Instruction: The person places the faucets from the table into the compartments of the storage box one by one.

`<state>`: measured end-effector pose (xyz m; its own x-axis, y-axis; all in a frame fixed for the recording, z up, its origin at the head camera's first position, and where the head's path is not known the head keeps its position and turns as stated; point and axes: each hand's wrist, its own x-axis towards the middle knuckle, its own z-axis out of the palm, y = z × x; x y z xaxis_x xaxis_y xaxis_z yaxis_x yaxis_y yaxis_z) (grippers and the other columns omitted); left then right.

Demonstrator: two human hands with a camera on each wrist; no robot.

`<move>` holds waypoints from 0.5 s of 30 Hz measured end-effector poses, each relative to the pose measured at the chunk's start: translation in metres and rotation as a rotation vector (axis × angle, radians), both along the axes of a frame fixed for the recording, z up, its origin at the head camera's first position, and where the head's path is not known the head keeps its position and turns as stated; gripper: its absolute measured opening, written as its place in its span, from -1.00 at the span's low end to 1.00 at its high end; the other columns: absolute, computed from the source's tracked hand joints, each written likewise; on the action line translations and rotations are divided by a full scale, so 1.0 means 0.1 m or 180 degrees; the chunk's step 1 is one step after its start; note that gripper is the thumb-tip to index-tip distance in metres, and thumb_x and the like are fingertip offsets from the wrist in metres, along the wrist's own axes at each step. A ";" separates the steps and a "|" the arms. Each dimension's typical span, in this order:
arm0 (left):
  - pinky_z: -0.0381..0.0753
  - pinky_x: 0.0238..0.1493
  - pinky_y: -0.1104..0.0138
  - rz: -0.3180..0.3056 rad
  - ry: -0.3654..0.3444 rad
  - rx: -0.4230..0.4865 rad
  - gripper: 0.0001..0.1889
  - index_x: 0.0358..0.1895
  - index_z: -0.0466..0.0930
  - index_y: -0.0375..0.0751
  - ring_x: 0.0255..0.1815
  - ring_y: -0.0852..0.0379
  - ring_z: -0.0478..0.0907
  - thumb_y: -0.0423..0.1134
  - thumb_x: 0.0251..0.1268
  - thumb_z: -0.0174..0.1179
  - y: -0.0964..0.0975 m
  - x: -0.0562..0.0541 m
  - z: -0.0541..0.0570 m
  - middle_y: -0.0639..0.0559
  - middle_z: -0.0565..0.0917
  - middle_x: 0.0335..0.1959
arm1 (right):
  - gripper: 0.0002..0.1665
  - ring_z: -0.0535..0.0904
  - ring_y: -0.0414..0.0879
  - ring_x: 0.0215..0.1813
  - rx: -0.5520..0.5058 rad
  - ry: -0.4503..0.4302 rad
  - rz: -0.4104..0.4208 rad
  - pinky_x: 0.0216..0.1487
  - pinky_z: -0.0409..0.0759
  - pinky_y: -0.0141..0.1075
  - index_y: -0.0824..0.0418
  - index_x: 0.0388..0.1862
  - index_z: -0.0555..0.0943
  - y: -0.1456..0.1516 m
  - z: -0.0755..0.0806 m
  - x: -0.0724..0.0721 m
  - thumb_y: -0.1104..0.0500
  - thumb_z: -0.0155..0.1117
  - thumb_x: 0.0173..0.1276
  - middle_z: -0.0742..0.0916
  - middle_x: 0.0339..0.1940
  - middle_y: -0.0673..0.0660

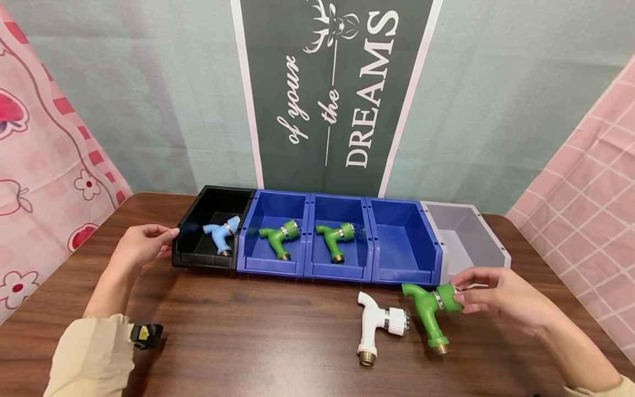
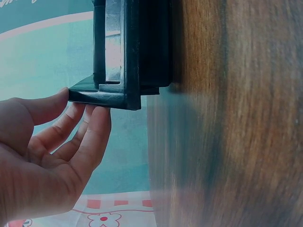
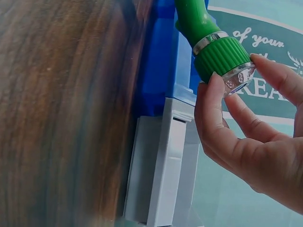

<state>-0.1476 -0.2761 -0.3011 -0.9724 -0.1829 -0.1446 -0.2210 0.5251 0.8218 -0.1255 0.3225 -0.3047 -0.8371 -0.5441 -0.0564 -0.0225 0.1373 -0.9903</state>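
Observation:
My right hand (image 1: 511,300) pinches a green tap (image 1: 430,311) by its knob, holding it just in front of the bins. In the right wrist view the thumb and fingers sit around the clear end of the ribbed green knob (image 3: 222,57). My left hand (image 1: 141,245) grips the front left edge of the black bin (image 1: 205,259), thumb on one side and fingertips on the other, as the left wrist view shows. Beside the held tap, a white tap (image 1: 369,325) with a brass threaded end lies on the table.
A blue tap (image 1: 218,232) lies in the black bin. Green taps lie in the left blue bin (image 1: 270,266) and the middle blue bin (image 1: 337,271). The right blue bin (image 1: 404,275) and the grey bin (image 1: 473,242) complete the row, with a curtain (image 1: 168,110) behind.

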 end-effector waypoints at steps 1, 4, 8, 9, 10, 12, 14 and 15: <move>0.61 -0.30 0.40 0.0004 0.0000 0.0004 -0.48 0.02 0.40 -0.57 -0.45 0.32 0.52 -0.06 0.32 0.04 0.00 0.00 0.00 -0.03 0.53 -0.34 | -0.64 0.62 -0.14 -0.26 0.0004 0.0009 -0.0003 -0.26 0.62 -0.21 0.21 -0.15 0.58 0.00 0.01 0.00 0.55 0.02 0.23 0.66 -0.26 0.07; 0.61 -0.31 0.40 0.0014 0.0001 0.0008 -0.48 0.01 0.40 -0.56 -0.45 0.33 0.52 -0.06 0.32 0.05 0.00 0.00 0.00 -0.02 0.53 -0.35 | -0.65 0.63 -0.12 -0.28 0.0079 0.0028 -0.0047 -0.26 0.62 -0.19 0.19 -0.16 0.59 -0.01 0.03 -0.01 0.54 0.02 0.24 0.67 -0.29 0.07; 0.61 -0.31 0.39 0.0016 0.0007 0.0013 -0.48 0.01 0.40 -0.56 -0.46 0.33 0.53 -0.06 0.32 0.04 0.00 0.00 -0.01 -0.01 0.53 -0.36 | -0.64 0.63 -0.10 -0.29 0.0074 0.0044 -0.0058 -0.26 0.62 -0.19 0.20 -0.16 0.60 -0.03 0.06 -0.03 0.54 0.01 0.23 0.67 -0.30 0.07; 0.61 -0.31 0.39 0.0016 0.0006 0.0014 -0.48 0.01 0.40 -0.57 -0.46 0.33 0.53 -0.06 0.33 0.04 0.00 0.00 -0.01 -0.01 0.54 -0.36 | -0.64 0.63 -0.11 -0.28 0.0061 0.0040 -0.0056 -0.26 0.62 -0.19 0.20 -0.16 0.60 -0.03 0.07 -0.03 0.54 0.01 0.23 0.68 -0.30 0.07; 0.61 -0.31 0.39 0.0014 0.0008 0.0016 -0.49 0.01 0.40 -0.57 -0.46 0.33 0.53 -0.06 0.33 0.04 0.00 0.00 -0.01 0.00 0.54 -0.37 | -0.64 0.63 -0.11 -0.28 0.0047 0.0042 -0.0052 -0.26 0.62 -0.19 0.21 -0.16 0.60 -0.04 0.07 -0.04 0.54 0.01 0.23 0.68 -0.30 0.07; 0.61 -0.31 0.39 0.0006 0.0011 0.0010 -0.48 0.01 0.40 -0.57 -0.46 0.33 0.53 -0.06 0.33 0.04 0.00 -0.01 -0.01 0.01 0.54 -0.37 | -0.63 0.63 -0.11 -0.28 0.0013 0.0052 -0.0035 -0.26 0.62 -0.19 0.21 -0.16 0.59 -0.04 0.07 -0.04 0.55 0.00 0.23 0.68 -0.30 0.07; 0.61 -0.32 0.40 0.0003 0.0006 0.0008 -0.48 0.01 0.41 -0.57 -0.45 0.33 0.53 -0.05 0.33 0.04 -0.01 0.00 -0.01 0.01 0.54 -0.37 | -0.64 0.63 -0.12 -0.28 0.0009 0.0063 -0.0044 -0.26 0.62 -0.19 0.21 -0.16 0.59 -0.04 0.07 -0.05 0.55 0.00 0.23 0.68 -0.30 0.07; 0.61 -0.32 0.40 0.0001 0.0005 0.0003 -0.47 0.01 0.41 -0.57 -0.45 0.32 0.53 -0.05 0.33 0.04 -0.01 0.00 -0.01 0.00 0.54 -0.37 | -0.64 0.63 -0.12 -0.28 0.0005 0.0055 -0.0051 -0.26 0.62 -0.20 0.21 -0.16 0.59 -0.05 0.08 -0.05 0.55 0.00 0.23 0.67 -0.30 0.07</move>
<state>-0.1479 -0.2769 -0.3019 -0.9726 -0.1832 -0.1431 -0.2198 0.5241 0.8228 -0.1308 0.3179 -0.2970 -0.8466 -0.5305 -0.0428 -0.0373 0.1393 -0.9895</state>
